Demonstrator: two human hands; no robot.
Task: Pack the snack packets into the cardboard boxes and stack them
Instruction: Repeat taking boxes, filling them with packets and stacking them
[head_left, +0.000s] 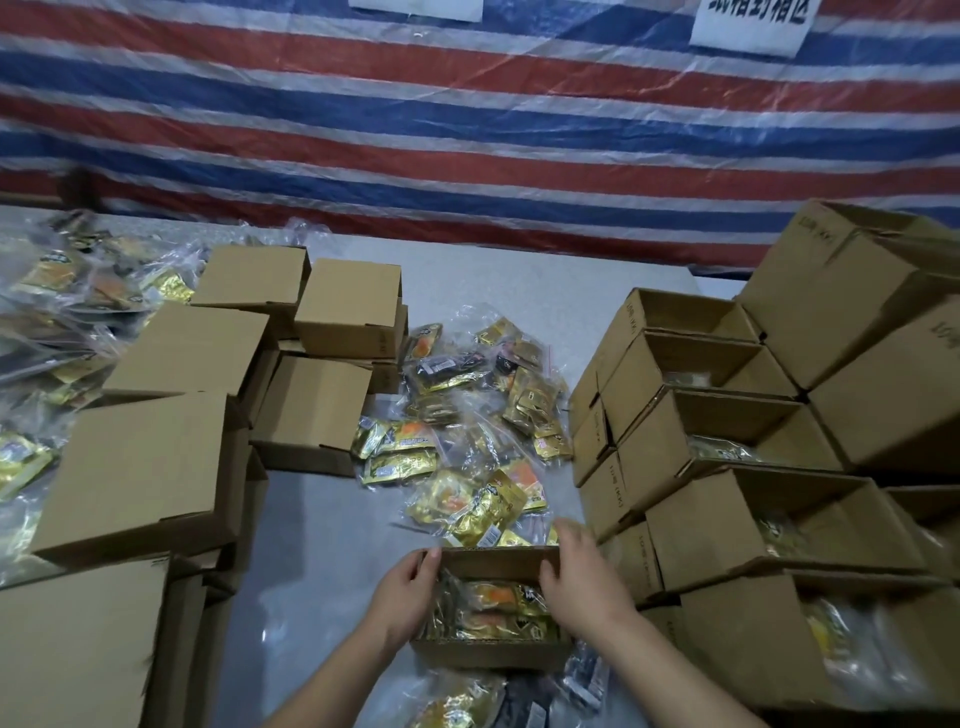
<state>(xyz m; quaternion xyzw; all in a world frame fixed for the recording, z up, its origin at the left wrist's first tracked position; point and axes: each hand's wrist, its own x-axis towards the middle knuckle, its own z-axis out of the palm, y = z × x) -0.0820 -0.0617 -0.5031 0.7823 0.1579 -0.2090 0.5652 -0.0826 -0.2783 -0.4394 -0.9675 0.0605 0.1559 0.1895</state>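
Your left hand (408, 592) grips the left end of the open box (493, 564) in front of you, thumb and fingers curled over its far-left corner. Your right hand (576, 577) holds the right end, fingers wrapped over the far-right corner and the palm lying against the side wall. The box sits on the grey table (322, 545) between your forearms, its top open, with gold and orange packets (498, 608) lying flat inside.

Just beyond the box, touching its far wall, a loose pile of packets (467, 426) in clear bags spreads across the middle of the table. A few more bags (467, 701) lie at the near edge, just under the box.

To your right, a stack of open boxes (727, 467) runs in stepped rows, each showing packets inside; larger boxes (857, 312) stand tilted behind them. To your left, closed boxes (171, 415) are piled in several heaps, some stacked two or more high. Beyond those, at the far left, another heap of bagged packets (57, 301) covers the table.

A red, white and blue striped tarp (467, 130) hangs behind it all, with two white signs (753, 21) at its top; the right one bears writing cut off by the frame.
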